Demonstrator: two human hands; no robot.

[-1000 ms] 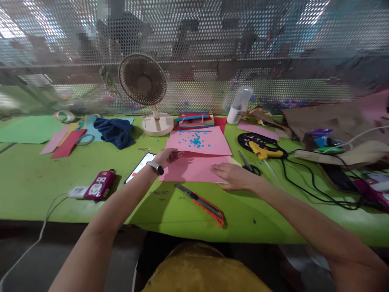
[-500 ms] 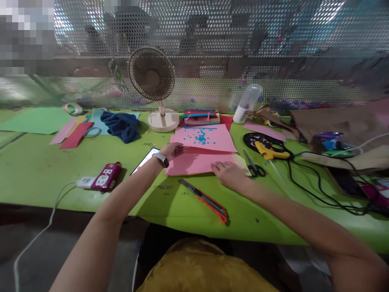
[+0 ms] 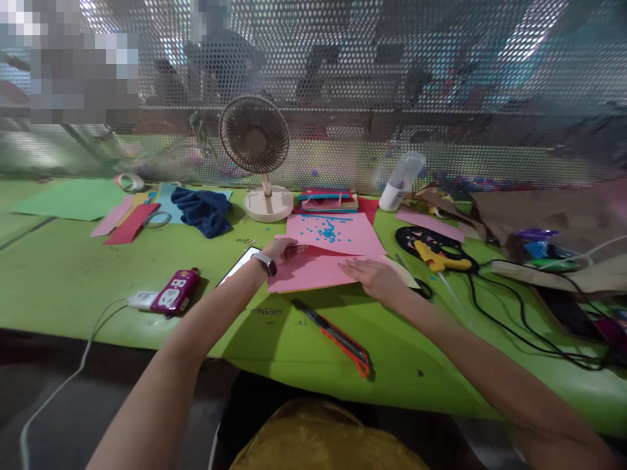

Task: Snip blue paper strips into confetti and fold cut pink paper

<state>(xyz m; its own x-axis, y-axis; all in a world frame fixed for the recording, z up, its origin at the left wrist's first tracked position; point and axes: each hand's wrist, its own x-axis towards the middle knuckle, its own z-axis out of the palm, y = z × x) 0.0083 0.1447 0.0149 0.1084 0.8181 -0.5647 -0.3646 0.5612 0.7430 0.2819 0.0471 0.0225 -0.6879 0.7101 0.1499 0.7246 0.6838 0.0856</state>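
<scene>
Two bare hands rested on a flat pink paper sheet (image 3: 313, 271) lying mid-way along the lime-green tabletop (image 3: 73, 261). The left hand (image 3: 281, 248) sat at the sheet's far left corner, fingers close together; whether they pinched the edge could not be told. The right hand (image 3: 375, 277) lay palm-down on its right end, fingers spread flat. Just behind lay a second pink sheet sprinkled with blue bits (image 3: 337, 234). An orange-and-black utility knife (image 3: 337, 336) lay just in front, and a yellow glue gun (image 3: 441, 260) lay to the right. A beige desk fan (image 3: 255, 137) stood at the back against a perforated metal screen (image 3: 441, 78).
</scene>
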